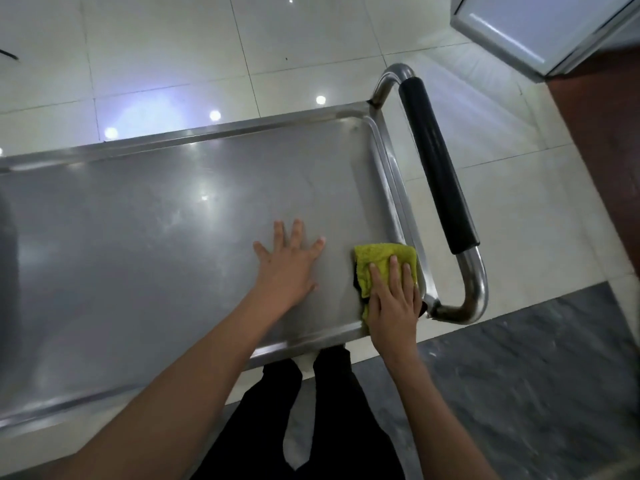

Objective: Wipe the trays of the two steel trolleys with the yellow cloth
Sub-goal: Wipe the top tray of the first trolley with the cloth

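A steel trolley's top tray (156,244) fills the middle of the head view, its raised rim running all round. The folded yellow cloth (379,259) lies in the tray's near right corner. My right hand (393,303) presses flat on the cloth with straight fingers, against the right rim. My left hand (289,265) rests flat on the bare tray just left of the cloth, fingers spread. Only one trolley is in sight.
The trolley's push handle (438,168), a steel loop with a black grip, sticks out on the right. My dark trousers (311,410) stand at the near rim. Pale glossy floor tiles lie beyond; a steel-framed cabinet (540,26) stands at the top right.
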